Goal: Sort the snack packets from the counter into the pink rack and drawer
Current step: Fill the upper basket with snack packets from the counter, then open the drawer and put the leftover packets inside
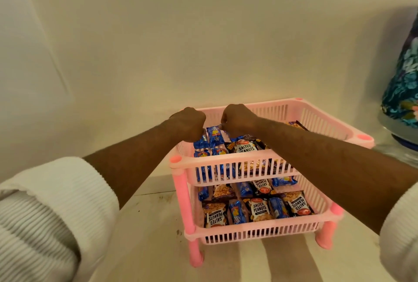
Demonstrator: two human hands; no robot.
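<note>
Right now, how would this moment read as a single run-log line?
left hand grips blue packet | right hand pinches blue packet | both over top basket of pink rack | lower basket stocked

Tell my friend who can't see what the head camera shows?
Two hands, left and right, reach into the top basket of a pink rack, handling blue packets. Both baskets hold blue packets and salted peanuts.

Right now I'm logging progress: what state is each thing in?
Pink rack: upright, both tiers holding packets.
Left hand: curled over blue packets in the top tier.
Right hand: pinching a blue packet.
Salted peanuts packet: lying in the top tier.
</note>
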